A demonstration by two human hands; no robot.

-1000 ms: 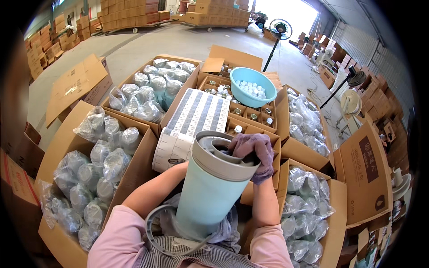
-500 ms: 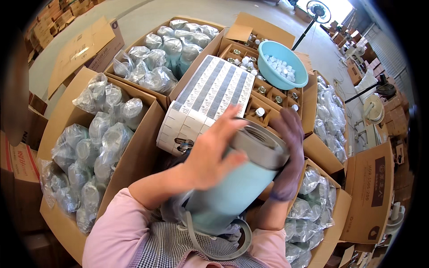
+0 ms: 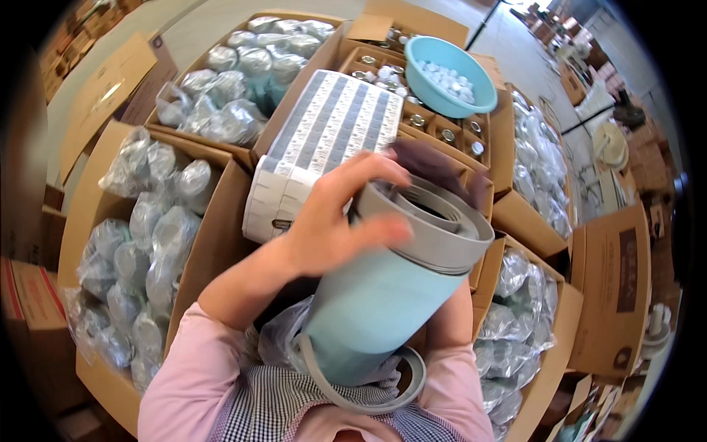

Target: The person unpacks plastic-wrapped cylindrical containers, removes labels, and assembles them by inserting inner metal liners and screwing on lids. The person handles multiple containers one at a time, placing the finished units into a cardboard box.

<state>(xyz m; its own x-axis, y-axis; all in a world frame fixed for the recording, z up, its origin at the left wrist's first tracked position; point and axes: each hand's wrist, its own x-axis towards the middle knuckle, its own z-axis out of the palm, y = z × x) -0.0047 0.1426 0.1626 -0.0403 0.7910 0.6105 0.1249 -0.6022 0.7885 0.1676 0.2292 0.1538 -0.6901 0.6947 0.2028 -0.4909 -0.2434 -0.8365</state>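
A large carton (image 3: 213, 243) of plastic-wrapped items stands left of the left hand (image 3: 331, 210). Between that hand and the gloved right hand (image 3: 434, 166), the pale-blue container (image 3: 383, 309) tilts rightward; the left's fingers spread loosely at its rim, the right's blurred grip cannot be told. Beyond the left hand lie printed sheets (image 3: 335, 121); beyond the right, a blue basin (image 3: 436, 103) holds white caps (image 3: 451, 82).

We see a pale blue jug (image 3: 375, 309) with a grey top (image 3: 434, 247), pink sleeves (image 3: 188, 368) beside the jug and black-and-white checked cloth (image 3: 272, 401) below it.
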